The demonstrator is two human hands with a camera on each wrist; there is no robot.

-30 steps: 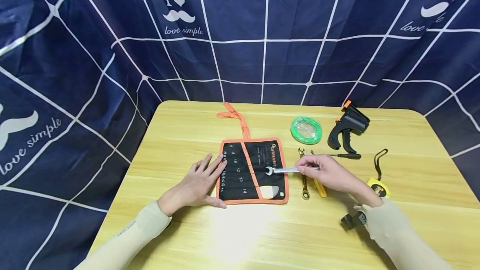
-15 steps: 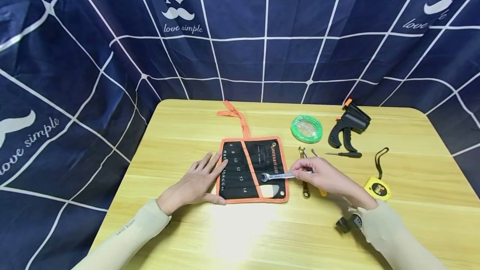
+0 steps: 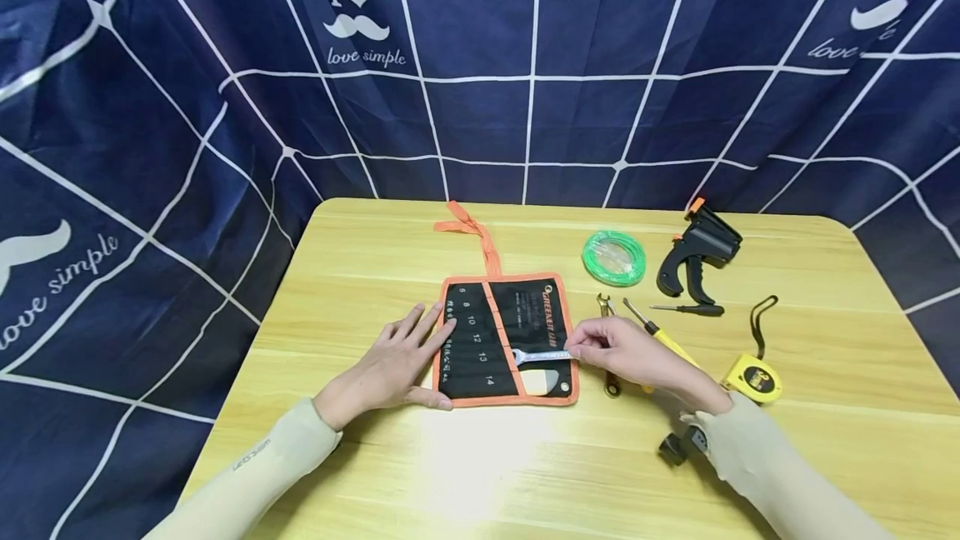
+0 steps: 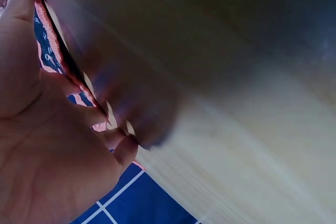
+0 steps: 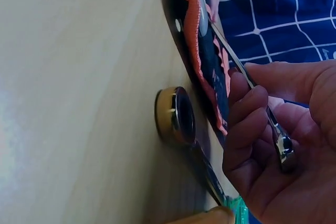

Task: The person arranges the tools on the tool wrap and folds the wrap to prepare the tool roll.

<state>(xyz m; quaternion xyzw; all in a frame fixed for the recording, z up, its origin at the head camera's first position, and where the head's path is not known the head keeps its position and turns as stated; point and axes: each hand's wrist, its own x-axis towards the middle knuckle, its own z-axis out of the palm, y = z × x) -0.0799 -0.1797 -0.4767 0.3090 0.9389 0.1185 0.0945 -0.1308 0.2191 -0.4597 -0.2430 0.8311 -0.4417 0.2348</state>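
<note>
A black tool pouch (image 3: 467,348) with orange edging and numbered pockets lies flat on the wooden table. My left hand (image 3: 393,365) rests on its left edge, fingers spread. With thumb and fingers, my right hand (image 3: 622,348) pinches a silver wrench (image 3: 543,355) by one end. The wrench lies across the pouch's right half, its open-ended head at the slanted orange pocket edge, near the number 13. Below it, a white-and-grey piece (image 3: 540,382) sticks out of a pocket. In the right wrist view the wrench shaft (image 5: 233,53) slants toward the pouch; its near end lies within my curled fingers.
A gold ratchet wrench (image 3: 612,387) and a yellow-handled screwdriver (image 3: 671,343) lie partly under my right hand. Farther off are a green coil (image 3: 613,258), a black clamp (image 3: 701,247), a small black screwdriver (image 3: 697,310) and a yellow tape measure (image 3: 753,379).
My right hand has moved left and slightly down with the wrench, bringing its head from over the pouch's printed flap to the slanted pocket edge. My left hand stays in place.
</note>
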